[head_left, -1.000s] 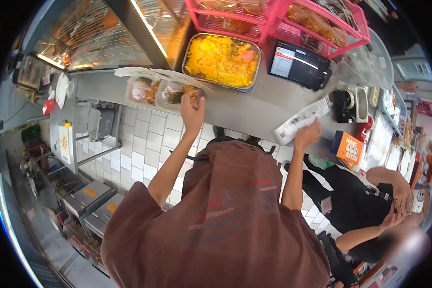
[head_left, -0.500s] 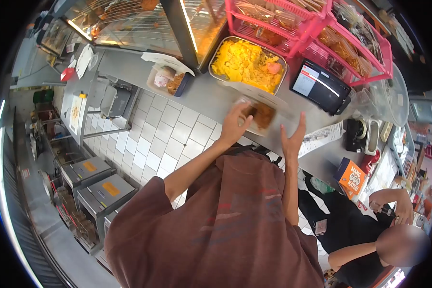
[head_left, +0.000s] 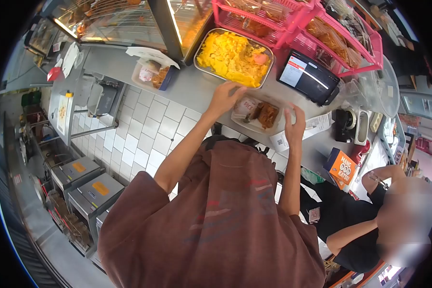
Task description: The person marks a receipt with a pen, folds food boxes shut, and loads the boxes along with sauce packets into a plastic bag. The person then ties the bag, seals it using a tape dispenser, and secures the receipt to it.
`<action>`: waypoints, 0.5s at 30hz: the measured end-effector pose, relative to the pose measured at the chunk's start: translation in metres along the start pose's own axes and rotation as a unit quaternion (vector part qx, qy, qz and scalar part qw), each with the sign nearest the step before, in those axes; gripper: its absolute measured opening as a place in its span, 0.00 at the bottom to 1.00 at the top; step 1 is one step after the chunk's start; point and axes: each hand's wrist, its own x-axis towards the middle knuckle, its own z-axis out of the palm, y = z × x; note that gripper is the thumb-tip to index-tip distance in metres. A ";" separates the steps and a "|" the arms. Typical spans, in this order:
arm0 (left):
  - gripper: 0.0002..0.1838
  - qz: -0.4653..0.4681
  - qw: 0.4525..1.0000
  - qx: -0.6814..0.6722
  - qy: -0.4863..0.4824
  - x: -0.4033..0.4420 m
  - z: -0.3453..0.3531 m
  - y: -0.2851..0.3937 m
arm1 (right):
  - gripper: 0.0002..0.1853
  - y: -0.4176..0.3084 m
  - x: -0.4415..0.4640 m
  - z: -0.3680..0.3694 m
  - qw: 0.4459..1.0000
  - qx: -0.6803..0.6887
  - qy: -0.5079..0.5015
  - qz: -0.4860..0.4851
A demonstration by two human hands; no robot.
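Note:
An open takeaway box (head_left: 256, 114) sits on the steel counter in front of me, holding a wrapped rice pack (head_left: 246, 107) and brown fried pieces (head_left: 268, 115). My left hand (head_left: 225, 100) is at the box's upper left edge, fingers bent over its raised lid. At the right side of the box is my right hand (head_left: 294, 123), thumb and fingers apart, above a printed paper slip (head_left: 317, 126). A second open box (head_left: 152, 74) with a similar pack and fried pieces stands farther left on the counter.
A metal tray of yellow food (head_left: 234, 57) lies behind the box. Beside it are a tablet (head_left: 308, 76) and pink baskets (head_left: 293, 24). An orange box (head_left: 341, 167) stands at the right, near a co-worker in black (head_left: 350, 223). A glass display case (head_left: 115, 21) is at the back left.
The nearer box has moved right, away from the second one, to the counter before me. My right hand has let go of the paper slip and come to the box.

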 end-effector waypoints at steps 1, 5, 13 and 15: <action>0.13 0.009 0.999 -0.033 -0.008 -0.006 -0.001 -0.013 | 0.18 0.016 -0.010 0.002 0.999 0.031 -0.021 0.009; 0.19 0.018 0.998 0.062 -0.005 -0.046 0.016 -0.032 | 0.25 0.040 -0.041 0.040 0.995 0.009 -0.027 0.093; 0.31 -0.185 0.974 -0.112 -0.071 -0.043 0.025 -0.042 | 0.30 0.037 -0.025 0.034 0.921 0.240 -0.074 0.300; 0.31 -0.290 0.947 -0.081 -0.111 -0.020 0.000 -0.010 | 0.33 0.030 -0.011 0.016 0.918 0.187 -0.081 0.341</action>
